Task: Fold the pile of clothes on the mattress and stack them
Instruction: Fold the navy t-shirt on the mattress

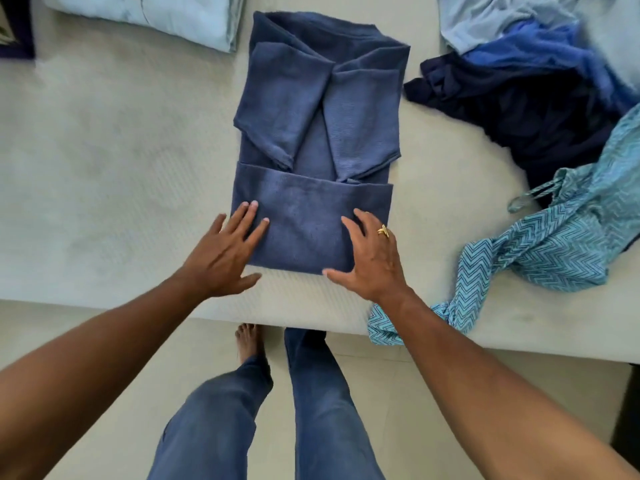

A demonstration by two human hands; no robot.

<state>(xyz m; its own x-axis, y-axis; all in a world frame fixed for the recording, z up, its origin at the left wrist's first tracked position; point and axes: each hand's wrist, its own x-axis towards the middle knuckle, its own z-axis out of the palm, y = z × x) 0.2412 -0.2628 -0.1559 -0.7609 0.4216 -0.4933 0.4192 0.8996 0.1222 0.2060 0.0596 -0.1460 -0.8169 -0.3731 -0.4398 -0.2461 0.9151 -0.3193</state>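
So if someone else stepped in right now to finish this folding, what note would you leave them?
Left hand: open, fingers flat on the near left edge of the dark blue textured top. Right hand: open, pressing its near right edge.
Done: sleeves folded in, bottom hem folded up; one pale blue folded cloth lies far left on the off-white mattress.
To do: finish folding the top, stack it, then fold the loose pile of blue garments and the teal zigzag-patterned garment on the right.

A home bedroom — bare mattress (104,168), strewn clothes (540,98), tiled floor (104,393), bare foot (247,341).
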